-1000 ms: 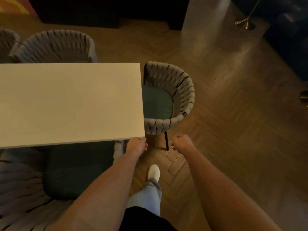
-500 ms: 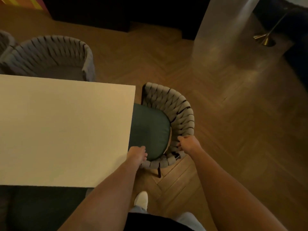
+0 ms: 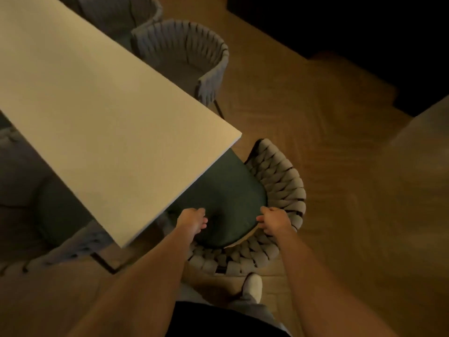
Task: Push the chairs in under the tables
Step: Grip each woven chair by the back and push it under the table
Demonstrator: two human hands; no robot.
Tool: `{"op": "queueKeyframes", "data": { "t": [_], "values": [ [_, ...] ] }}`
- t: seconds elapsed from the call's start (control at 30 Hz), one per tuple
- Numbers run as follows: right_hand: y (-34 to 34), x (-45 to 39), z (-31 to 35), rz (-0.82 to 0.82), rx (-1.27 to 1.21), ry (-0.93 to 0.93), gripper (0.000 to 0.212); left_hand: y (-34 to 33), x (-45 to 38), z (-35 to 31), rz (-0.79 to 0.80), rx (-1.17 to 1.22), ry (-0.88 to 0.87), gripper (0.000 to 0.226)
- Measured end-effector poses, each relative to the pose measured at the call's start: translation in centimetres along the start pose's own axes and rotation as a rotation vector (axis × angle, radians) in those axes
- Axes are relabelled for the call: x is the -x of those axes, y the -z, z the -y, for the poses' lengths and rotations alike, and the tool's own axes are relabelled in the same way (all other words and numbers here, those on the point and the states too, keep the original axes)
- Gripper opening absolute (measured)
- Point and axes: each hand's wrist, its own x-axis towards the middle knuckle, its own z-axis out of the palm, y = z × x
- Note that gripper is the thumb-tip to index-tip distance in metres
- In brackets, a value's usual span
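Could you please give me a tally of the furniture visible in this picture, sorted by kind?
Tables: 1, the pale table.
Woven chairs: 4, the end chair under both hands, two on the far side and one on the near side.
Total: 5.

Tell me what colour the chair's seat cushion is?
Dark green seat cushion, seen best in the head view, the only one.
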Motion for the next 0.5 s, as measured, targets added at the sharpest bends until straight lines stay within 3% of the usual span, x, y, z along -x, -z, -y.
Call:
{"op": "queueKeyframes", "data": {
  "t": [0.27,0.5],
  "values": [
    [4.5,-4.0,-1.0,0.145,0.126,-0.006,0.024,-5.6,3.1,4.3,-0.12,0.262,0.111,0.023],
    [7.0,-6.8,-2.5,0.13,0.146,-0.055,0.02,-8.6,3.8,6.6,-0.057,0.41,0.163,0.017]
  ]
}}
